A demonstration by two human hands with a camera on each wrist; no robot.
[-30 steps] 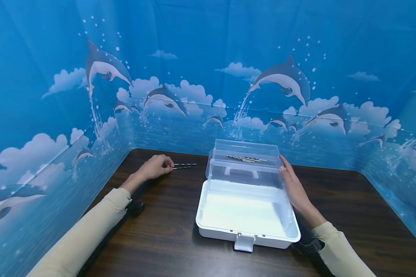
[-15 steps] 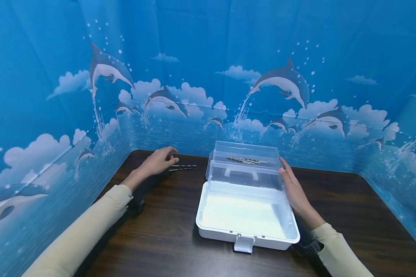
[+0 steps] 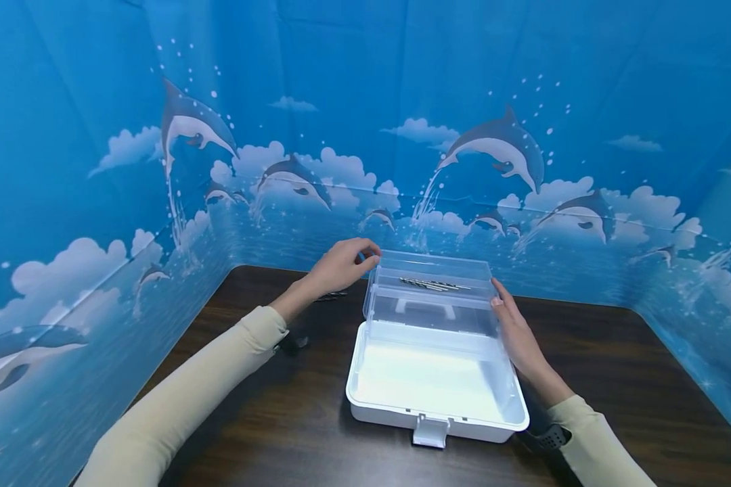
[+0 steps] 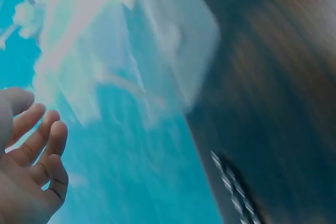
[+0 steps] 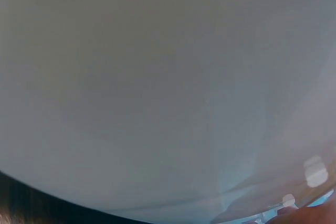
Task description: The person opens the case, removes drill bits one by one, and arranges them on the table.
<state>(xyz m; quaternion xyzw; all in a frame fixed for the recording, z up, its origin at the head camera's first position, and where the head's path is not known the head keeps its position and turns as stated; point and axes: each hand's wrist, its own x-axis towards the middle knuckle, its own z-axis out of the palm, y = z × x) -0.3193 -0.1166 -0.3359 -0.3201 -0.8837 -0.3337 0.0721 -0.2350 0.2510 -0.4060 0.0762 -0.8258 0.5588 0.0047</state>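
A white storage box (image 3: pixel 435 385) with a clear lid stands open on the table. Its raised clear tray (image 3: pixel 390 279) carries several drill bits (image 3: pixel 432 285). My left hand (image 3: pixel 339 262) hovers by the tray's left end, fingers loosely bent; in the left wrist view nothing shows between them. Below that hand, more drill bits (image 4: pixel 236 192) lie on the tabletop, partly hidden by it in the head view. My right hand (image 3: pixel 518 331) holds the right edge of the box's clear upper part, thumb on the near side. The box wall fills most of the right wrist view.
The dark wooden table (image 3: pixel 268 426) has rounded far corners. A blue dolphin-print curtain (image 3: pixel 317 88) encloses its back and sides. The box's latch (image 3: pixel 430 431) hangs down at the front.
My left hand has left the drill bits on the table, risen and moved right to the tray's left end. My right hand keeps its hold on the box, which has stayed in place.
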